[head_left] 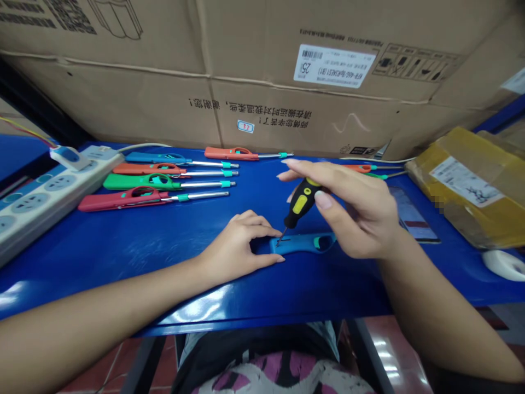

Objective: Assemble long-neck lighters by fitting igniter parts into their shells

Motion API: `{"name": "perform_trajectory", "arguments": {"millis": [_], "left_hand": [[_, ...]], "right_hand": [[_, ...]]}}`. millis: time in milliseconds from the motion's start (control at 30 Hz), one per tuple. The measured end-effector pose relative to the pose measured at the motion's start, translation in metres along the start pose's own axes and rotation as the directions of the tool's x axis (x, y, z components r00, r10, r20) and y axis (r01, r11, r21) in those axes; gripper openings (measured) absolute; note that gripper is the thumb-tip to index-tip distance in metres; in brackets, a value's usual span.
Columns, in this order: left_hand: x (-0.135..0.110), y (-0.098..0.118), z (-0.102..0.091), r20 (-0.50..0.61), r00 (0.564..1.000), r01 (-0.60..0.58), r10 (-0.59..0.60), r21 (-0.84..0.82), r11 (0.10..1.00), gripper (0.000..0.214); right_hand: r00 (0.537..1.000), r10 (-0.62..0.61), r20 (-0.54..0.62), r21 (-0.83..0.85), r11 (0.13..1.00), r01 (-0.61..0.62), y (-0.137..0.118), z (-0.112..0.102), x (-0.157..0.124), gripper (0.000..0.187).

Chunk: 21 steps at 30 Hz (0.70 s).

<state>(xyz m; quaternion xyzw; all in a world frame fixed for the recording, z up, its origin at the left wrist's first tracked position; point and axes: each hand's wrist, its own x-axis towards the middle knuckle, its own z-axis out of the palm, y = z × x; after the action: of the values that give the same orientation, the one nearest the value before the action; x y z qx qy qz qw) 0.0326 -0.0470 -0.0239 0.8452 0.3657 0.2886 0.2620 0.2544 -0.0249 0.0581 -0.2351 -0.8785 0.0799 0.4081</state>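
Observation:
A blue gas lighter (301,244) lies flat on the blue table (172,230), with a teal trigger showing in its opening. My left hand (241,243) pinches the lighter's left end between thumb and fingers. In my right hand (356,202) is a black and yellow screwdriver (301,203), gripped by the handle and tilted. Its tip meets the lighter's body near the left end. The lighter's right end is hidden behind my right hand.
Several long lighters (139,182) lie at left beside a white power strip (61,191). An orange lighter (232,154) rests by the cardboard box (262,82). At right are a phone (414,216), a taped yellow parcel (471,189) and a white roll (503,265).

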Motion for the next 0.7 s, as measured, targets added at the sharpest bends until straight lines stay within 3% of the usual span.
{"name": "perform_trajectory", "arguments": {"millis": [100, 233, 400, 567, 700], "left_hand": [[0.000, 0.001, 0.000, -0.003, 1.000, -0.008, 0.008, 0.001, 1.000, 0.036], [0.000, 0.001, 0.000, -0.018, 1.000, -0.016, 0.016, 0.009, 1.000, 0.035], [0.000, 0.001, 0.000, -0.008, 1.000, -0.012, 0.012, -0.002, 1.000, 0.033], [0.000, 0.000, 0.001, -0.019, 1.000, -0.018, 0.018, -0.004, 1.000, 0.034], [0.000, 0.002, -0.001, 0.003, 1.000, 0.006, -0.006, -0.009, 1.000, 0.035]], "right_hand": [[0.999, -0.032, -0.004, 0.034, 0.999, 0.032, 0.002, -0.002, 0.001, 0.029], [0.994, -0.097, -0.057, -0.044, 0.995, 0.095, 0.002, -0.003, 0.002, 0.020], [0.996, -0.036, 0.079, -0.004, 0.999, 0.036, -0.005, -0.007, 0.000, 0.035], [0.998, -0.068, -0.011, -0.104, 0.992, 0.066, -0.002, -0.010, 0.000, 0.020], [0.991, -0.042, 0.123, -0.039, 0.998, 0.047, -0.003, -0.015, 0.001, 0.031]]}}
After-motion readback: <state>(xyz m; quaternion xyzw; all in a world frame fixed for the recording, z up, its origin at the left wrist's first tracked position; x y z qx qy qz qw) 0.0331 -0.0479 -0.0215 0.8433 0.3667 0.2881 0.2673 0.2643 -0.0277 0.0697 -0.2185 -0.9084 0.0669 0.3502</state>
